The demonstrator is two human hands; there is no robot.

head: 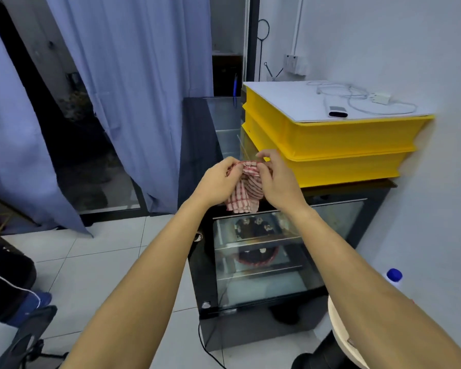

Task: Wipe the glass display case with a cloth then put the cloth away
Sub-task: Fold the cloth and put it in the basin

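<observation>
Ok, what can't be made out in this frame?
Head view only:
- Cloth: its top edge is covered by the left hand and right hand.
- Cakes inside the display case: dimmed by glass glare, details unclear.
- Blue-capped bottle: body hidden behind the right forearm.
- Seated person at the left: cut off by the edge.

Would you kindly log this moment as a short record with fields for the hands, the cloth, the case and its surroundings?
left hand: left hand pinches the cloth's top edge
right hand: right hand pinches the same edge
cloth: red-and-white checked cloth hangs bunched between both hands, above the case
case: glass display case, cakes on its shelves
on case: two stacked yellow crates
on crates: white board with charger cable
</observation>
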